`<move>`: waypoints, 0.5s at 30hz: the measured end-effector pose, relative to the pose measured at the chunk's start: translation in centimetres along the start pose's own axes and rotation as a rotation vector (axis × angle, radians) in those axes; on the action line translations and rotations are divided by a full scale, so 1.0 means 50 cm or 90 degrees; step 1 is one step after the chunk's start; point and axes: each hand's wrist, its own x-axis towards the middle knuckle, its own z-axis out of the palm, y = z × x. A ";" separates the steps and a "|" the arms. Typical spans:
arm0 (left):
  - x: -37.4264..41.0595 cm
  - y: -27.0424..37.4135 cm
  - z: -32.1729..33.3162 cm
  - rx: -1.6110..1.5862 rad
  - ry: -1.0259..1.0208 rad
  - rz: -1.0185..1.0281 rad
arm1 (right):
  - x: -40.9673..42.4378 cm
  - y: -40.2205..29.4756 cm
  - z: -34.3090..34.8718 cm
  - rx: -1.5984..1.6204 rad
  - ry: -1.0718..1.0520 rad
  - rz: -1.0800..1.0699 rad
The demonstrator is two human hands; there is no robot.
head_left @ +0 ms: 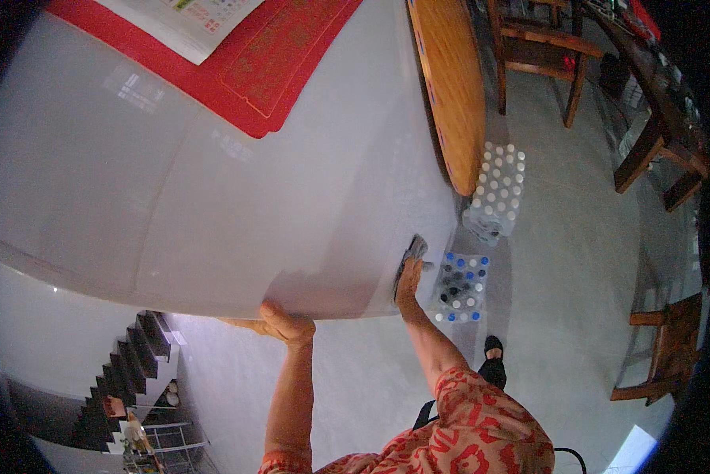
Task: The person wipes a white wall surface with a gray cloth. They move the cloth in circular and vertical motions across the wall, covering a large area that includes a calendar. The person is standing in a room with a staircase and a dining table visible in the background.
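Observation:
My right hand [409, 278] presses a grey cloth [415, 249] flat against a smooth white wall-like surface [230, 195], close to its right end. The cloth lies under my palm and sticks out past my fingers. My left hand [289, 324] grips the lower edge of the same surface, thumb on the face; its other fingers are partly hidden along the edge. At the top, a red panel with gold print [272, 71] lies against the surface, with a white printed sheet [206, 35] over part of it.
A wooden board [455, 101] stands beside the surface. Plastic-wrapped bottles with white caps [500, 181] and others with blue, white and dark caps [462, 287] sit on the grey floor [562, 249]. Wooden chairs [538, 50] and a dark table [657, 101] are at right; stairs [129, 361] lower left.

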 end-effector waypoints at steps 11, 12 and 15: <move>0.039 0.052 0.038 0.150 -0.057 0.283 | -0.159 -0.142 0.107 -0.081 -0.143 -0.290; 0.039 0.056 0.041 0.162 -0.059 0.290 | -0.191 -0.174 0.116 -0.105 -0.155 -0.342; 0.039 0.083 0.035 0.199 -0.061 0.306 | -0.303 -0.253 0.142 -0.136 -0.213 -0.463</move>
